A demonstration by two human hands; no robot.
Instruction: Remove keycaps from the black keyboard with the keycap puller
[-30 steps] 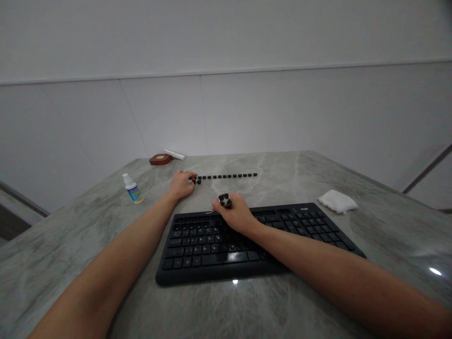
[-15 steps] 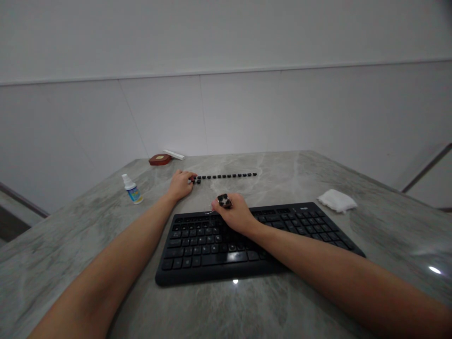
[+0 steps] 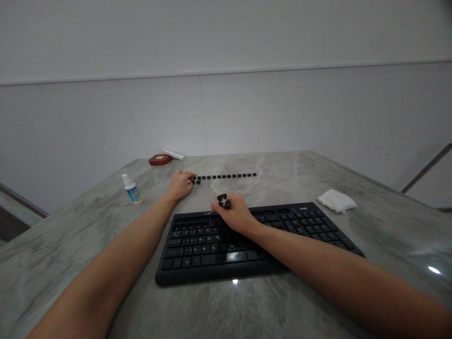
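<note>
My left hand (image 3: pixel 181 184) rests on the table at the left end of a row of small black keycaps (image 3: pixel 223 176). Its fingers are bent together around a keycap (image 3: pixel 192 180), which they partly cover. Beside it a second short row starts, with another keycap (image 3: pixel 198 181) just right of the fingertips. My right hand (image 3: pixel 235 213) is closed over the upper middle of a black keyboard (image 3: pixel 212 272), gripping what looks like a wire keycap puller (image 3: pixel 223 201). Its dark handle end sticks up out of the fist, and thin wire shows at the hand's left side.
A white spray bottle (image 3: pixel 133 189) with a blue label stands left of my left arm. At the far left edge lie a reddish-brown case (image 3: pixel 160 159) and a white strip (image 3: pixel 173 154). A folded white cloth (image 3: pixel 337 201) is right of the keyboard. Behind the marbled table (image 3: pixel 282 301) rises a wall.
Almost nothing differs. The keycap beside my left fingertips has shifted very slightly left, while my right hand stays in place with the puller.
</note>
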